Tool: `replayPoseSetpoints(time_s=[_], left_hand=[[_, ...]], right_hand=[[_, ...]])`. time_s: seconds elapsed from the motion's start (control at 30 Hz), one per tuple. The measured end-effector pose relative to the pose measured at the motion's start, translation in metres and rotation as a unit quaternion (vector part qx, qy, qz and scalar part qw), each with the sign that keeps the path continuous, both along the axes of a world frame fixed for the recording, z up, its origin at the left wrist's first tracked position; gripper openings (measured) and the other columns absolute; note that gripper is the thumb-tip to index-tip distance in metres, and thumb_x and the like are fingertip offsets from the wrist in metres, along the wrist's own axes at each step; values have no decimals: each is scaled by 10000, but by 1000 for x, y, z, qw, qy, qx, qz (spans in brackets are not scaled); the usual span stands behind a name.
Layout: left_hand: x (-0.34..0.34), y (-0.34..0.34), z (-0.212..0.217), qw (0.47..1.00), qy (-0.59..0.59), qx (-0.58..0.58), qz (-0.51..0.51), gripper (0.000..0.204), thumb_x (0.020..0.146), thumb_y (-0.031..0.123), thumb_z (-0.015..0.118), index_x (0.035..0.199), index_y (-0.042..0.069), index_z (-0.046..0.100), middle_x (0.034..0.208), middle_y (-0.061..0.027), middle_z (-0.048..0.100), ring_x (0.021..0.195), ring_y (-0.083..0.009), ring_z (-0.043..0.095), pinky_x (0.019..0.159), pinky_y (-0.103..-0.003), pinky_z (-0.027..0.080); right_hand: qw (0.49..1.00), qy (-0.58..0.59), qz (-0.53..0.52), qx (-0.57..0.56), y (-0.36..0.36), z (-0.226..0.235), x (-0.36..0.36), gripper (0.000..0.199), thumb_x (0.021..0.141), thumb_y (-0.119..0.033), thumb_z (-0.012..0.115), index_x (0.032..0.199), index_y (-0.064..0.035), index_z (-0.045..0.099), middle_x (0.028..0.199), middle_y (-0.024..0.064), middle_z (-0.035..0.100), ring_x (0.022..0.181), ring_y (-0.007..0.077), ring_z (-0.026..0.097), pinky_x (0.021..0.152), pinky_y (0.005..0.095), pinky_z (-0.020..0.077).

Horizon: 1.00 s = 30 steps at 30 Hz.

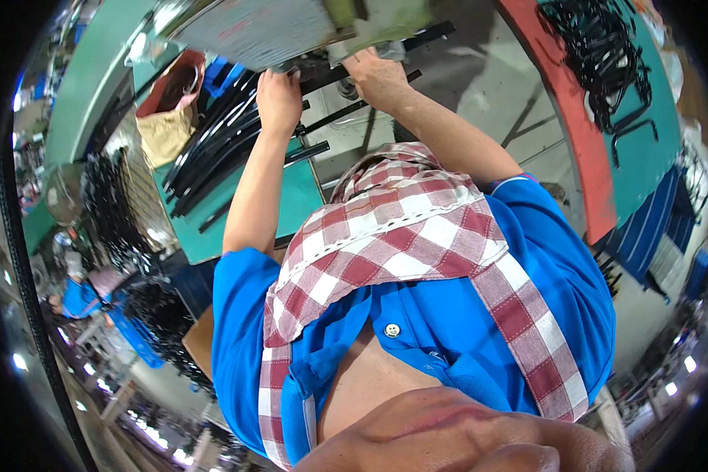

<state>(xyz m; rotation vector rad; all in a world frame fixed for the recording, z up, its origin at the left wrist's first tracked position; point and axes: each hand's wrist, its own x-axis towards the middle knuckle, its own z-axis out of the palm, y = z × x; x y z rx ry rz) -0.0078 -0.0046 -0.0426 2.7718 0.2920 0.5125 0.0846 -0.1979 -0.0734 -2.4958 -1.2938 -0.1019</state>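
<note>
A long, glossy black tube (321,79) runs slantwise beneath the front of a grey-green machine (252,31). At its left part my left hand (279,102) is closed, its fingertips partly hidden under the machine's edge. Farther right, my right hand (376,81) is curled over the same tube, whose end (436,33) sticks out beyond the fingers. Beside my left forearm, a bundle of similar black tubes (220,145) lies on a green tabletop (204,236). Some tube ends point toward my apron.
A tan and red bag (165,118) stands behind the bundle. On the right, a red-edged green table (594,181) carries a pile of bent black rods (598,63). More black parts (118,204) hang at the left, near a person in blue (80,299).
</note>
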Motion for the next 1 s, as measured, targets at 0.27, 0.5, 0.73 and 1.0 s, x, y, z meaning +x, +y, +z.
replayPoseSetpoints(time_s=[0.27,0.5,0.73,1.0], left_hand=[[3,4,-5,993,14,-108,46,134,868,122,654,893,-8,638,830,-174,680,791,-348,653,712,-414,498],[1,23,-23,990,27,-124,56,153,878,138,656,898,-12,627,862,-164,659,804,-340,636,728,-398,489],[-5,29,-16,993,32,-99,62,160,911,150,641,936,-8,634,840,-117,683,757,-212,643,723,-321,498],[-27,78,3,994,15,-69,87,205,903,179,645,946,-20,665,868,-125,689,776,-224,643,740,-335,503]], right_hand=[[987,-141,-15,77,-7,10,0,115,810,-148,576,888,-114,654,867,47,650,942,222,588,911,391,371],[1000,-21,-3,-10,0,22,1,131,832,-173,574,916,-98,640,920,72,674,966,234,605,888,410,382],[986,-97,-35,133,11,3,-3,98,802,-172,594,869,-116,639,872,31,620,942,207,590,924,367,381],[981,-76,-39,174,52,31,-24,62,774,-172,602,776,-120,635,811,27,617,873,194,589,898,355,384]])
